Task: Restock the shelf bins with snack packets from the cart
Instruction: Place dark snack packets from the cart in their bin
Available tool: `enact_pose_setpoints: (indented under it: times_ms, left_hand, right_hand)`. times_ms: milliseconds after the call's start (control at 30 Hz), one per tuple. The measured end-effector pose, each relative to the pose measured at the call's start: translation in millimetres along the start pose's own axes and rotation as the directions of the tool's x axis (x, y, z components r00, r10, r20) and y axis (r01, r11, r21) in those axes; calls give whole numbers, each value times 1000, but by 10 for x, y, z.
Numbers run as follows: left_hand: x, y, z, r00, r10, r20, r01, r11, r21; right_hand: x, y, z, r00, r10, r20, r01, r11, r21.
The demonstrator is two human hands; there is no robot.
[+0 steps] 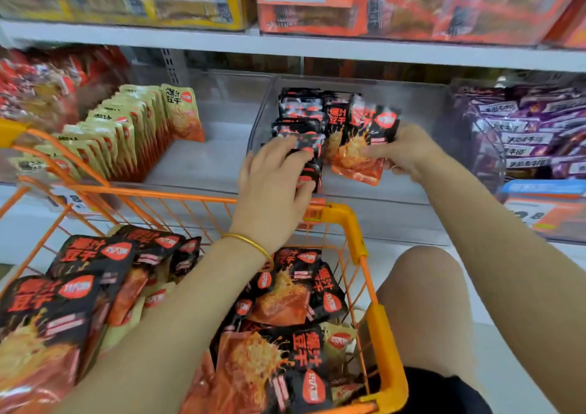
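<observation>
My orange wire cart (348,220) sits near, heaped with black-and-red foil snack packets (79,271). Beyond it, the clear plastic shelf bin (412,102) holds a standing row (301,112) of them. My left hand (276,185) clasps the row's near end, fingers curled over the top. My right hand (409,150) pinches a small fan of packets (364,140) by the lower edge, thumb in front. They look light, slick and floppy, so I judge a firm low grip best.

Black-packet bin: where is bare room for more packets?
Right half of the black-packet bin, between the black packets and the purple-packet bin, is bare. Its left side is crowded: left hand and right hand hold packets there.
</observation>
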State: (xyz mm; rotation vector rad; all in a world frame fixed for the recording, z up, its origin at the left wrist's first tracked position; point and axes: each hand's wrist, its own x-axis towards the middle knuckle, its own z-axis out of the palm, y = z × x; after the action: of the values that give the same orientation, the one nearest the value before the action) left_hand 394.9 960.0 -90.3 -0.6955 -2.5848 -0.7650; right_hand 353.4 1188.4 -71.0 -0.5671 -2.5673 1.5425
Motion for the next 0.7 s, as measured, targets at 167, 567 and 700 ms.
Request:
enact_pose_setpoints:
  times_ms: [167, 567, 700]
  left_hand:
    - [-109, -77, 140, 997, 44, 62, -48, 997, 63]
    - [-127, -128, 187, 996, 81, 25, -83, 994, 70]
    - [-139, -98, 117, 996, 94, 1, -94, 994, 53]
  right_hand:
    - [473, 148, 284, 997, 42, -71, -58, 968, -243]
    - [755, 79, 552, 969, 22, -247, -95, 952, -290]
    - [706, 57, 505, 969, 87, -233, -133, 973, -190]
